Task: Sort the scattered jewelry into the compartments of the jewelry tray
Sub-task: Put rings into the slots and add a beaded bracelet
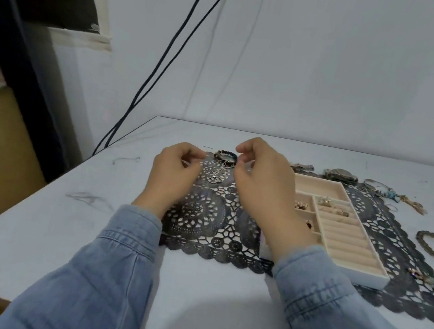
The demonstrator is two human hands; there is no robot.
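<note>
Dim, cool, flat light; soft shadows by sleeves (98, 273) on table (60, 225). Detail slightly soft; wide-angle bend at edges.

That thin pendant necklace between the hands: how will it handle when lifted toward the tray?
Likely floppy: the necklace droops from the right hand in a loose line. Its pendant, lowest, will probably swing. The fine chain could snag on the lace mat's holes.

A dark slate-grey lace mat (202, 218) with round openwork medallions lies on a pale blue-white table (74, 227), with a cream tray (317, 182), a silver necklace (215, 178), a black-beaded bracelet (225, 154), black cables (170, 53) and light-blue denim sleeves (98, 273).
</note>
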